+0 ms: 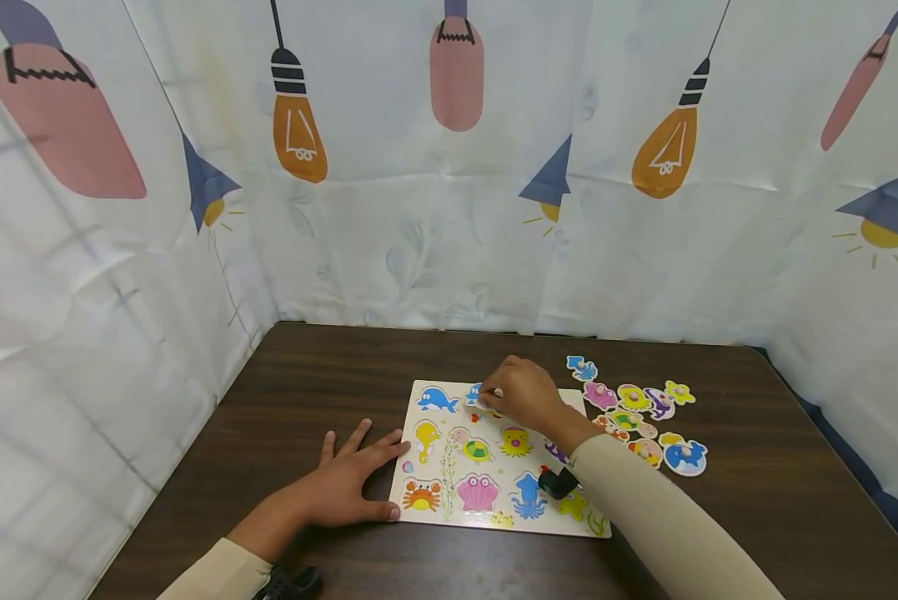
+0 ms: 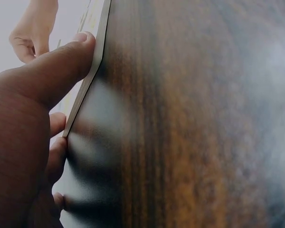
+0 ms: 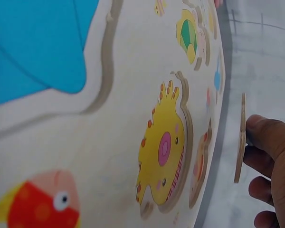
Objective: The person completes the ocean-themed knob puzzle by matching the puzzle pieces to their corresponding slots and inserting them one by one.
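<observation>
On the table lies a white wooden puzzle board (image 1: 449,521) with recessed sea-animal pictures, among them a blue whale (image 1: 437,401), a pink shell (image 1: 478,493) and a crab (image 1: 422,497). My right hand (image 1: 524,393) is over the board's upper middle and pinches a thin wooden puzzle piece (image 3: 241,142) between thumb and fingers. That piece appears edge-on in the right wrist view, so its picture is hidden there. At the board's left side, my left hand (image 1: 347,483) has its fingers spread, with the thumb touching the lower left corner and fingertips at the left edge.
Several loose puzzle pieces lie right of the board, including a blue whale piece (image 1: 685,457), a yellow starfish piece (image 1: 679,392) and a blue squid piece (image 1: 582,368). A printed white curtain (image 1: 456,250) hangs around the dark wooden table (image 1: 328,367).
</observation>
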`<state>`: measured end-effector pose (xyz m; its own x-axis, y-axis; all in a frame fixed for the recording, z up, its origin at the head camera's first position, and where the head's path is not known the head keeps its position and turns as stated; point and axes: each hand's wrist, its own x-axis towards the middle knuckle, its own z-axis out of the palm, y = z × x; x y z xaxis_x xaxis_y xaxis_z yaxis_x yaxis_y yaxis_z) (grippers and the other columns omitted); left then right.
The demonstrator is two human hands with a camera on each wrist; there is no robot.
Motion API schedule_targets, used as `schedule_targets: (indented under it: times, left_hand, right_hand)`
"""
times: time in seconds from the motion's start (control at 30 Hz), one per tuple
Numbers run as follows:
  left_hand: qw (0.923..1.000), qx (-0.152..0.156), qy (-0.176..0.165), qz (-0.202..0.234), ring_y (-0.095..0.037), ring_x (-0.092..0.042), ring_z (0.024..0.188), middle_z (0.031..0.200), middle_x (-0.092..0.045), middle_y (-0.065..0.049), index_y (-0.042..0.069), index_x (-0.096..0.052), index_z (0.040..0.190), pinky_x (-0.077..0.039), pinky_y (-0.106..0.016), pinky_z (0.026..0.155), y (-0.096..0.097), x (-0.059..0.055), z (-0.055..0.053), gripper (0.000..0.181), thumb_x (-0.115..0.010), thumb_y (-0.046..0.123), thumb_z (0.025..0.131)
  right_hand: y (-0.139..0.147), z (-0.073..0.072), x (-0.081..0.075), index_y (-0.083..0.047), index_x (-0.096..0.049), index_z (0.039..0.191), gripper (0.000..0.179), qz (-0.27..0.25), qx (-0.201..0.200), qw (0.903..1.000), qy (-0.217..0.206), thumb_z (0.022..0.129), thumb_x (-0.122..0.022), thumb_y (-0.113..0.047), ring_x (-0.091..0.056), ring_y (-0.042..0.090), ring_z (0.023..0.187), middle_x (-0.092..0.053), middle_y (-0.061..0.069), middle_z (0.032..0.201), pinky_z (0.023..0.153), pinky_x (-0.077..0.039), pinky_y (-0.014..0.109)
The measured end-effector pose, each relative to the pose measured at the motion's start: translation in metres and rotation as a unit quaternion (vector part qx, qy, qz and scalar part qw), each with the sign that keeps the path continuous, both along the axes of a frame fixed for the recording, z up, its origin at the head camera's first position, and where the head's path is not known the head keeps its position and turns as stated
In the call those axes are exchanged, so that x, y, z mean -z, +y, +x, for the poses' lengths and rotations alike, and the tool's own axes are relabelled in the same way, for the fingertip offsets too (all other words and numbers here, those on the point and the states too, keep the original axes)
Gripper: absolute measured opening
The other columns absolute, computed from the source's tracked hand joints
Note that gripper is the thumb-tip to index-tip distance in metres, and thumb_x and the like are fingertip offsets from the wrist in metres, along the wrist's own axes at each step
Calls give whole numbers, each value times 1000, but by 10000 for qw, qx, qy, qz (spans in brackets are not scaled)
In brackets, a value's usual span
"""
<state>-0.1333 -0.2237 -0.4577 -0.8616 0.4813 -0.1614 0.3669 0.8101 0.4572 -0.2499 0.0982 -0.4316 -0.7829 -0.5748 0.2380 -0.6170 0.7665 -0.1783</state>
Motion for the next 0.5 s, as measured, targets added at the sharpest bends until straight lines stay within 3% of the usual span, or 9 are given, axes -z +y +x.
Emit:
schedule_targets:
  times: [0.5]
  left_hand:
    - [9999,34,-76,112,-43,0,155,167,-27,5,32,-40,159,10,-80,106,-2,3,-1,92,-70,72,83]
  right_hand:
    - [-17,-3,5,-29,-84,101,13,-135,41,9999,-83,92,-79,-36,-54,6,90,-75,-17,94,78,-50,29]
